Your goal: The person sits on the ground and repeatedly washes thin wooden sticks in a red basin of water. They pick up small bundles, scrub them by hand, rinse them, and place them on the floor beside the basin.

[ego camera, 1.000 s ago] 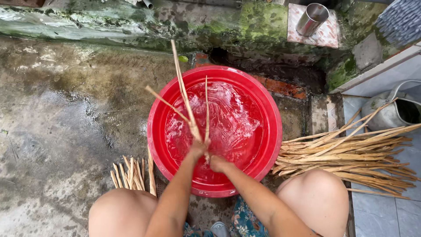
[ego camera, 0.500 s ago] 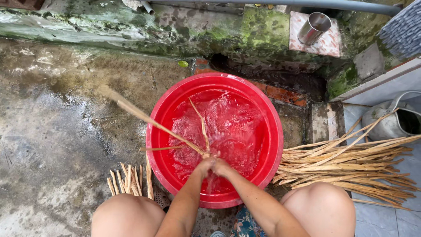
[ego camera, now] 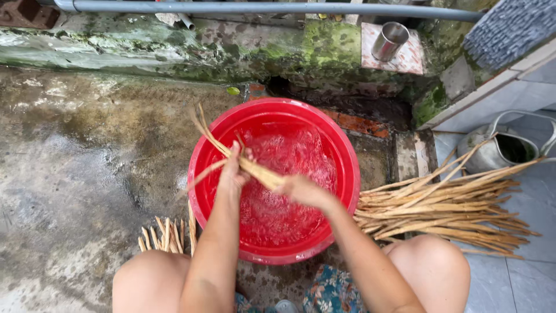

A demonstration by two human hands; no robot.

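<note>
A round red basin (ego camera: 347, 168) holds churning water, set on the wet concrete between my knees. Over the water both hands grip one small bunch of tan plant stalks (ego camera: 262, 172). My left hand (ego camera: 234, 170) wraps the bunch near its middle, with loose ends fanning up and left over the basin's rim. My right hand (ego camera: 302, 190) holds the thicker lower end, just right of the left hand.
A large pile of the same stalks (ego camera: 446, 206) lies right of the basin. A smaller pile (ego camera: 166, 232) lies at its lower left. A metal kettle (ego camera: 501, 148) and a tiled step stand at right. A metal cup (ego camera: 389, 40) sits on the mossy wall ledge.
The hands rose from the basin's near side to its middle. The stalks swung from pointing up, to far left, and are now gathered in a tighter bunch between both hands.
</note>
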